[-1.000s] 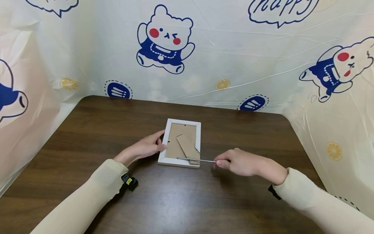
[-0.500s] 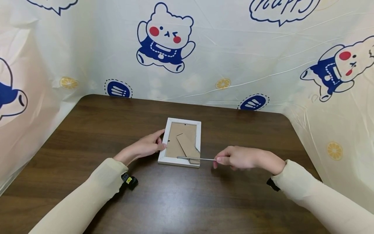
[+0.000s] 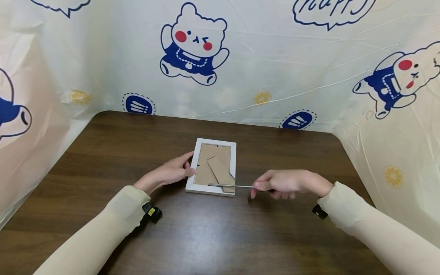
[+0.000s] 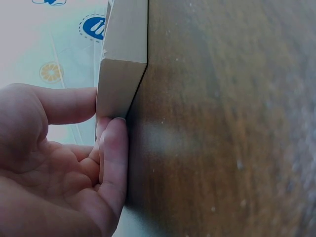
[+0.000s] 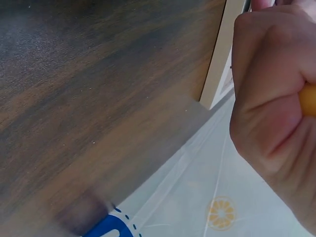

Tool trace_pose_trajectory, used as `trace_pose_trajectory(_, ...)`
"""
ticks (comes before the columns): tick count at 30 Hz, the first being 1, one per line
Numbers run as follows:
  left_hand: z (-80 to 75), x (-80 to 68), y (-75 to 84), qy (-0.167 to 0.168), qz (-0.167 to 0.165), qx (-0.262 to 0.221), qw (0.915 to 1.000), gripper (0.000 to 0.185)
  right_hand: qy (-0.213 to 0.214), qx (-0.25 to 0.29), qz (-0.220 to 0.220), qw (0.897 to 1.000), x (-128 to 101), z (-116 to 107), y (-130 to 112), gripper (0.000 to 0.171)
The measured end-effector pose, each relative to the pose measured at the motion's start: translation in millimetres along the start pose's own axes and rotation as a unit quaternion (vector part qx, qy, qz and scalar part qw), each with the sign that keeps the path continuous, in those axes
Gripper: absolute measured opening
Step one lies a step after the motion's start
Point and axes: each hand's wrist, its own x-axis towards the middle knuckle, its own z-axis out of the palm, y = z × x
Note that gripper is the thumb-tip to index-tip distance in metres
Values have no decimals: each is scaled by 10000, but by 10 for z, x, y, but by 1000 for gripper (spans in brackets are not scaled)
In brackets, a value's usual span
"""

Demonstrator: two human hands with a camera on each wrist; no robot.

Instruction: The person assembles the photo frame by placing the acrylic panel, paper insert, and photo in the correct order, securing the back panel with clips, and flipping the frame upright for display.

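Item: white picture frame, lying face-down at mid-counter, cardboard back upward. To its left we note the left hand, grip loose, fingers straight and touching the frame's left edge. To its right, the right hand, grip curled tight round a screwdriver (yellow handle, seen at the wrist), its thin shaft lying across the frame's near rail.

A white wooden picture frame lies face down at the middle of the dark wood counter. The left hand touches its left edge; the right hand sits to its right, holding a thin metal screwdriver that reaches across the frame's near edge. A printed plastic sheet stands behind and beside the counter.
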Motion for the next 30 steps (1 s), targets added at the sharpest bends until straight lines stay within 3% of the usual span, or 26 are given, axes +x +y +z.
trace_pose_trajectory(12,-38,36,28,8,-14,59,10000,77,-53,208,-23,9998,-6,-46,12,38)
trace_pose_trajectory(20,6,-2,37,-42,-68,-15,10000,78,388,-347,-475,9975,-44,64,28,33)
trace_pose_trajectory(22,21,-10,28,-46,-83,-58,9999,77,606,-768,-737,9925,-54,105,33,32)
trace_pose_trajectory(26,26,-39,20,-8,-65,-76,9999,78,1097,-1655,-1365,9705,-66,170,28,31)
trace_pose_trajectory(30,18,-57,18,13,-72,-136,9999,78,1441,-2019,-1680,9541,-121,182,48,32)
